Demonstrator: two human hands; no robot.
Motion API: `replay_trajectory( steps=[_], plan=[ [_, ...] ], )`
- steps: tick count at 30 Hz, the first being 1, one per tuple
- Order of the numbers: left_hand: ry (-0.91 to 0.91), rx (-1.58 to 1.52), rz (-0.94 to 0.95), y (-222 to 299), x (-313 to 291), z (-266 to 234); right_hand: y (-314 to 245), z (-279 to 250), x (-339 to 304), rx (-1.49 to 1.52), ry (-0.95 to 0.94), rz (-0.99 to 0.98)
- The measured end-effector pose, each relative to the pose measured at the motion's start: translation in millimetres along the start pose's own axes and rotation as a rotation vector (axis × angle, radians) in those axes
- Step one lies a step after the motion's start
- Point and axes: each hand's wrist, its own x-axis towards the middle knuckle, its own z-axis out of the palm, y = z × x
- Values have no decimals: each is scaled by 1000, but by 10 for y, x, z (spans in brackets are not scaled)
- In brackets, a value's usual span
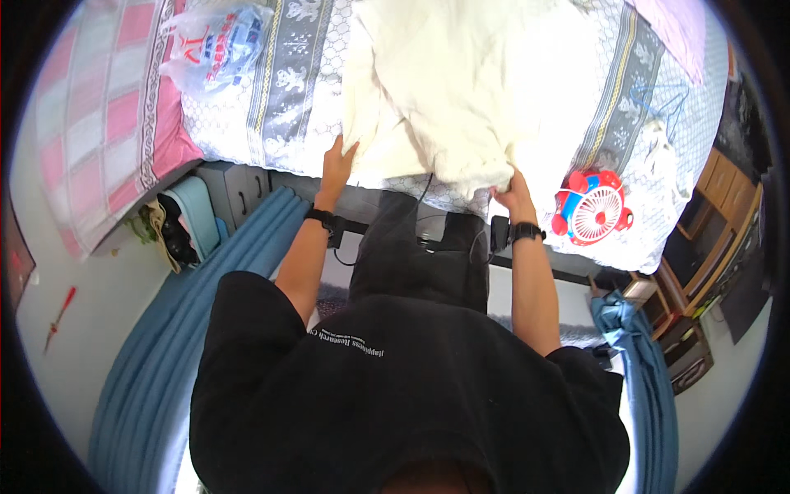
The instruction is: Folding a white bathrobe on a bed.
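Observation:
A cream-coloured garment lies spread on the bed, with its near end at the bed's front edge. Its exact kind is hard to tell; the near end divides into two parts, with the right part bunched and wrinkled. My left hand is at the left near corner, thumb and forefinger apart against the cloth's edge. On the other side, my right hand grips the garment's right near corner, its fingers curled at the hem. Each wrist carries a dark band with a small device.
A red and blue toy-shaped fan stands on the bed right of my right hand. Further back left lies a clear plastic bag. A blue wire hanger rests at right. Blue curtains hang on both sides, and wooden furniture stands far right.

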Motion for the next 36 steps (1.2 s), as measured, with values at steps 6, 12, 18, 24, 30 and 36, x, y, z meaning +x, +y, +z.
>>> replay_trajectory(
  steps=[6,12,18,24,30,36],
  plan=[
    [-50,147,7,-191,-139,-47,247,-186,-113,-252,-10,-42],
    [-210,74,-219,-914,-48,60,254,-98,-148,-616,200,-99],
    [177,426,50,-239,101,64,0,-533,-367,-604,382,-376],
    [-108,-216,-215,1,685,659,-450,-411,-79,-257,109,-501],
    [-94,-563,-247,724,754,963,-765,-7,106,-57,224,-264],
    [-95,-488,14,837,966,605,-1238,291,-177,-419,84,-522]
  ],
)
